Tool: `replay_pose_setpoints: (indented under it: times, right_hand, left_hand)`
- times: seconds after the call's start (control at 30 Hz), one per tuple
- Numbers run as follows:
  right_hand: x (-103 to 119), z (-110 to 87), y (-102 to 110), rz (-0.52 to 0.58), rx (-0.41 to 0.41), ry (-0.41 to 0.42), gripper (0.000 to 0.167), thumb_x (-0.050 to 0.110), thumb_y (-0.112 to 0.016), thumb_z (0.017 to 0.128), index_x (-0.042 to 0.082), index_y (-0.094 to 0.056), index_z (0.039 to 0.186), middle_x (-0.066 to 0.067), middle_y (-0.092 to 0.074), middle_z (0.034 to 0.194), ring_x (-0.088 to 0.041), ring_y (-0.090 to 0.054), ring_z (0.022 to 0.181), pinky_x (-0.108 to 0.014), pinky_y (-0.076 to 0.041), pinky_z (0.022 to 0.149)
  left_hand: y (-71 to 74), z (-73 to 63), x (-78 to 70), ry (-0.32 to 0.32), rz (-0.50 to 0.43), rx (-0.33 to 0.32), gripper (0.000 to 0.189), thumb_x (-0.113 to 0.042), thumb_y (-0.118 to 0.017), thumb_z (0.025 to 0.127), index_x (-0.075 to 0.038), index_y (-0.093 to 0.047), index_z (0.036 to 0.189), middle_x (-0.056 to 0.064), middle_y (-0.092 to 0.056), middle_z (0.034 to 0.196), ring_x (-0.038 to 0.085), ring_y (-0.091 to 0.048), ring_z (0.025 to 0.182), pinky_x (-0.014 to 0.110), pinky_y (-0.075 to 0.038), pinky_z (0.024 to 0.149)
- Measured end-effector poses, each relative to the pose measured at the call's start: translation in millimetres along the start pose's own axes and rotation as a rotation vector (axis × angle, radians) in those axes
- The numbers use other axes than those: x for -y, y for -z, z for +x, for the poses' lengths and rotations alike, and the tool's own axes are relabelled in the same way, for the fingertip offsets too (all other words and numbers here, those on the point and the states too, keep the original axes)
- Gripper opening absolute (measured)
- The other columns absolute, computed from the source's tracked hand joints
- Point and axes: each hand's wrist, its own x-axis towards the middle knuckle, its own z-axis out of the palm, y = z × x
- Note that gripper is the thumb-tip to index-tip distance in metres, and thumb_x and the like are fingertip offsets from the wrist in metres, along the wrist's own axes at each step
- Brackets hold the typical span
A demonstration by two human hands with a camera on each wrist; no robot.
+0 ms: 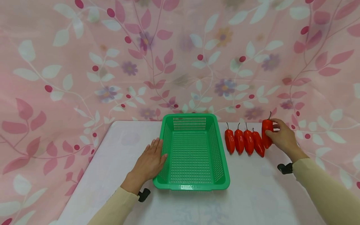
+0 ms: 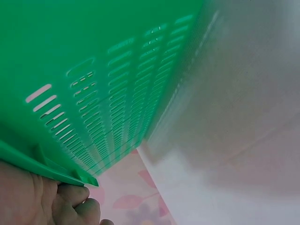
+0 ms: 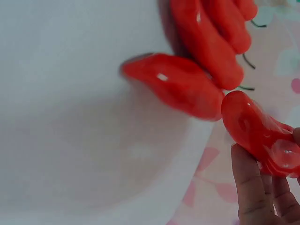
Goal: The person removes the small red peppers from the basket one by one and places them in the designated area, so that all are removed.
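My right hand (image 1: 284, 139) pinches a glossy red chili pepper (image 1: 267, 132) between thumb and fingers, its dark stem pointing up. In the right wrist view the held pepper (image 3: 260, 136) is raised beside the others, fingers (image 3: 253, 183) along its underside. Several more red peppers (image 1: 239, 142) lie in a row just left of it, stems toward the wall; the nearest one (image 1: 258, 144) lies slanted. My left hand (image 1: 150, 161) rests on the left rim of a green plastic basket (image 1: 191, 187), fingers extended and thumb over the edge. The left wrist view shows the basket's slotted side (image 2: 117, 84) near the hand.
A white-covered table (image 1: 123, 140) bears the basket and peppers. Behind it hangs a pink floral cloth (image 1: 182, 62), which also runs down both sides. The row of peppers lies to the right of the basket, near the table's back edge.
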Motion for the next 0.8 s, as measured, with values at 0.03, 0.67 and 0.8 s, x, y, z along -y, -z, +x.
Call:
replay_pose_setpoints:
  times: [0.03,0.67,0.8]
  right_hand:
    - [-3,0.3,0,-0.008,0.005,-0.006,0.08,0.021,-0.064,0.102,0.0,-0.019,0.166,-0.04,-0.038,0.151,-0.061,-0.048,0.127,-0.059,-0.063,0.084]
    - [-48,5.2,-14,-0.117,0.099,-0.077,0.076,0.021,-0.063,0.101,-0.005,-0.024,0.162,-0.043,-0.041,0.145,-0.058,-0.052,0.121,-0.051,-0.065,0.081]
    - [-50,7.0,-19,-0.133,0.099,-0.1,0.076,0.021,-0.063,0.101,-0.005,-0.025,0.162,-0.043,-0.041,0.145,-0.059,-0.051,0.121,-0.053,-0.065,0.082]
  left_hand:
    - [-0.3,0.2,0.2,0.0,-0.001,0.0,0.071,-0.038,-0.046,0.113,0.007,-0.024,0.164,0.026,-0.025,0.171,0.04,-0.023,0.161,0.056,-0.025,0.129]
    - [-3.2,-0.2,1.1,0.006,-0.015,-0.006,0.072,-0.037,-0.047,0.113,0.007,-0.023,0.164,0.027,-0.023,0.172,0.041,-0.023,0.161,0.057,-0.025,0.129]
    - [-4.1,0.2,1.6,0.01,-0.019,-0.001,0.072,-0.038,-0.046,0.113,0.007,-0.022,0.165,0.026,-0.022,0.172,0.04,-0.022,0.161,0.057,-0.024,0.13]
